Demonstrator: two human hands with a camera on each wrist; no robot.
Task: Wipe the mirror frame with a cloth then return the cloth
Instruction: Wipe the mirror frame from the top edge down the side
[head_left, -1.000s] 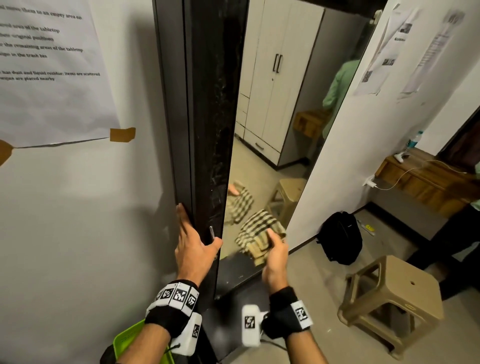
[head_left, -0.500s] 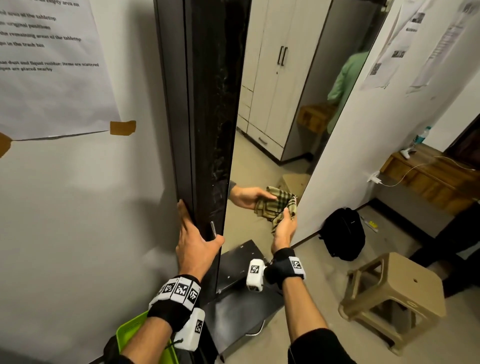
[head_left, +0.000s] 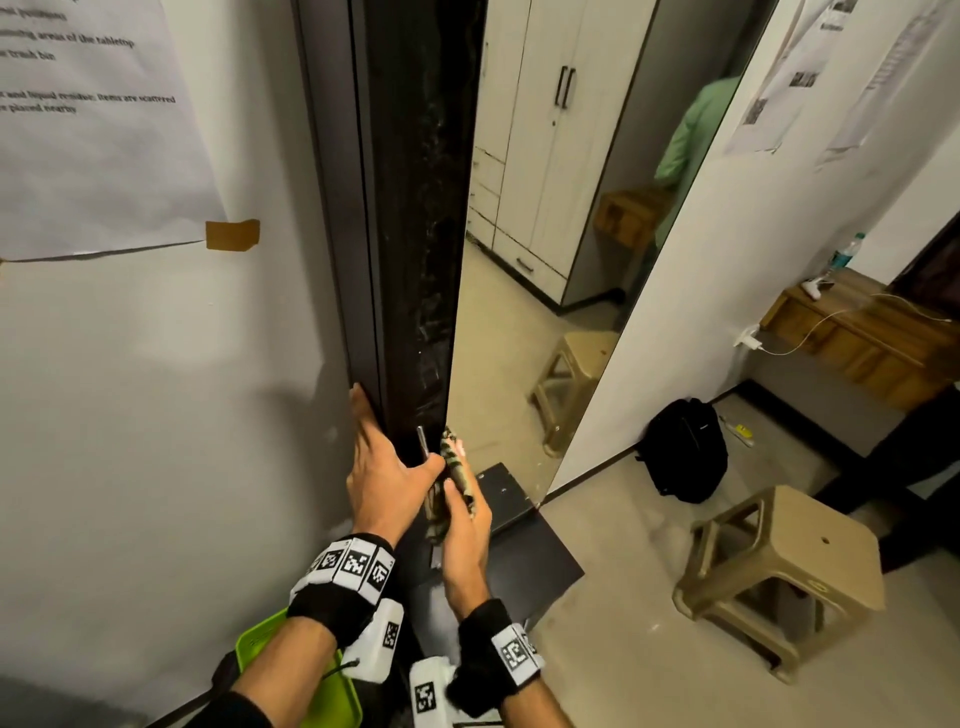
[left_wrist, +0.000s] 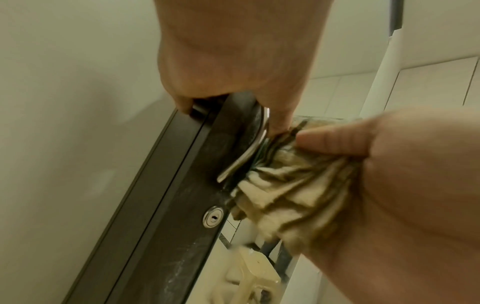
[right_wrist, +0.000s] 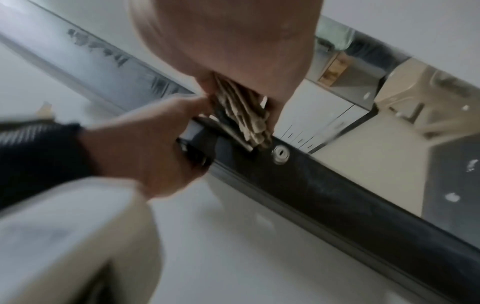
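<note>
The mirror frame (head_left: 415, 218) stands on the wall, with a paper sheet (head_left: 93, 130) to its left. The left hand (head_left: 384, 478) is on the frame. The right hand (head_left: 465, 525) is just right of it, with the cloth (head_left: 454, 467) between them. A stool (head_left: 779, 566) sits on the floor far right, with a backpack (head_left: 685, 449) behind it.

Right hand (head_left: 464, 525), clutching bunched beige-and-dark checked cloth (head_left: 453, 470), moved from mid-glass left and down onto black mirror frame edge (head_left: 415, 322), beside small metal handle (head_left: 422, 441). Cloth now touches left thumb; camera tilted lower.
</note>
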